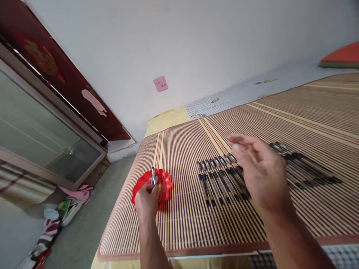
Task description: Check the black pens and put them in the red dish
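Note:
My left hand (146, 203) is over the red scalloped dish (166, 185), thumb and fingers pinched on a small silver-and-black pen cap (153, 172) that points upward. Another dark piece shows in the dish by the fingertips, too small to make out. My right hand (259, 168) hovers above the right end of a row of slim black pens (217, 183). Its fingers are loosely curled, the thumb close to the index finger, and nothing shows between them. Partly behind that hand and wrist, a second group of black pens (308, 168) lies side by side.
A striped bamboo mat (182, 220) covers the bed, with a patterned sheet (224, 99) along the wall. A red cushion (343, 56) lies at the far right. Left of the bed are the floor, a glass-paned door (45, 123) and several items piled low down.

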The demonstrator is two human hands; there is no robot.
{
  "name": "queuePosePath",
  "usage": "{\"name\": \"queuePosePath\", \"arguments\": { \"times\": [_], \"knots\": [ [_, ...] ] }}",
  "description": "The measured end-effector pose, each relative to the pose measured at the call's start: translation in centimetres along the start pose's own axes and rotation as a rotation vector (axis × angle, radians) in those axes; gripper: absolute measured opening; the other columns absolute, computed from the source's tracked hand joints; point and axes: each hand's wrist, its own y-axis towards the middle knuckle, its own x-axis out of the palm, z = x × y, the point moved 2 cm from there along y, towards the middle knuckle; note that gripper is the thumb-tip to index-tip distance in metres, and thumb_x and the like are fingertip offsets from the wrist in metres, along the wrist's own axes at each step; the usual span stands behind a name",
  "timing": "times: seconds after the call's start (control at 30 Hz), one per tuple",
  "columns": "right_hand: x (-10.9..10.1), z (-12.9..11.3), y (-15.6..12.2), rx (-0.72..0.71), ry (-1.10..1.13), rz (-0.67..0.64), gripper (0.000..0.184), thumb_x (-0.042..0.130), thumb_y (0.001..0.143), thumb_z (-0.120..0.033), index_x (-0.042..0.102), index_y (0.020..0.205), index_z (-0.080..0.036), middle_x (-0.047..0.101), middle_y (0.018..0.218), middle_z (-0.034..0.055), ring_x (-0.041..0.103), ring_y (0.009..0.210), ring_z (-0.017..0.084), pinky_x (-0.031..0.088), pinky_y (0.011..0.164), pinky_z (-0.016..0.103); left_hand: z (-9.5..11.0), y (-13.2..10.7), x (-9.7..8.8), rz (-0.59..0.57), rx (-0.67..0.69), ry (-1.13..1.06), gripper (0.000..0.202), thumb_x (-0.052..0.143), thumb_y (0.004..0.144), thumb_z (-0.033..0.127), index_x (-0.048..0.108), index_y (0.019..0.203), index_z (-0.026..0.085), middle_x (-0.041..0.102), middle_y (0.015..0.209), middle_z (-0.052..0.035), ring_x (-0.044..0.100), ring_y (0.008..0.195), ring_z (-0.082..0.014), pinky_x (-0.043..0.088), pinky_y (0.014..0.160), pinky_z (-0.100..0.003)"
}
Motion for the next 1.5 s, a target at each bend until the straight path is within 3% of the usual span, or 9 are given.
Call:
{"name": "queuePosePath", "arguments": {
  "times": [0.37,0.73,0.87,1.13,1.27,1.5],
  "knots": [
    [0.5,0.6,-0.3,0.041,0.010,-0.095,0.014,0.068,0.092,-0.032,0.073,0.101,-0.022,0.078,0.106,0.0080,0.074,0.106,0.025,0.061,0.097,0.044,0.4,0.3,1.4,-0.085,-0.096,0.177,0.013,0.069,0.084,0.031,0.077,0.083,0.021,0.080,0.089,-0.0129,0.073,0.091,-0.0346,0.046,0.070,-0.037],
    [0.3,0.5,-0.1,0.068,0.008,-0.115,0.017,0.067,0.092,-0.035,0.074,0.100,-0.021,0.078,0.101,0.0082,0.074,0.099,0.024,0.060,0.094,0.042,-0.3,0.5,2.0,-0.097,-0.094,0.237,0.010,0.068,0.083,0.028,0.069,0.076,0.021,0.079,0.090,-0.0142,0.073,0.092,-0.0349,0.048,0.071,-0.037],
    [0.3,0.5,-0.2,0.071,0.009,-0.127,0.017,0.067,0.092,-0.034,0.075,0.100,-0.021,0.078,0.101,0.0081,0.074,0.099,0.023,0.060,0.095,0.042,-0.4,0.4,2.0,-0.094,-0.112,0.246,0.008,0.071,0.081,0.029,0.068,0.082,0.022,0.079,0.092,-0.0128,0.073,0.092,-0.0337,0.049,0.070,-0.036],
    [0.1,0.9,-0.3,0.047,0.011,-0.136,0.017,0.067,0.093,-0.034,0.075,0.102,-0.022,0.078,0.102,0.0072,0.074,0.097,0.023,0.061,0.093,0.041,-0.1,-0.3,1.9,-0.075,-0.146,0.271,0.010,0.064,0.084,0.030,0.067,0.078,0.023,0.079,0.097,-0.0170,0.073,0.098,-0.0383,0.050,0.076,-0.042],
    [0.0,1.1,-0.3,0.069,0.031,-0.125,0.017,0.069,0.092,-0.035,0.075,0.102,-0.022,0.078,0.100,0.0066,0.074,0.094,0.022,0.061,0.090,0.039,-0.3,-0.2,1.7,-0.084,-0.147,0.273,0.015,0.069,0.081,0.038,0.067,0.083,0.023,0.079,0.095,-0.0157,0.073,0.095,-0.0382,0.051,0.075,-0.043],
    [0.0,1.0,-0.3,0.076,0.033,-0.112,0.018,0.069,0.092,-0.035,0.076,0.102,-0.021,0.078,0.098,0.0066,0.074,0.091,0.021,0.061,0.091,0.040,-0.3,-0.4,2.0,-0.088,-0.155,0.273,0.014,0.065,0.082,0.035,0.067,0.081,0.022,0.078,0.096,-0.0180,0.073,0.092,-0.0389,0.051,0.074,-0.044]
  ]
}}
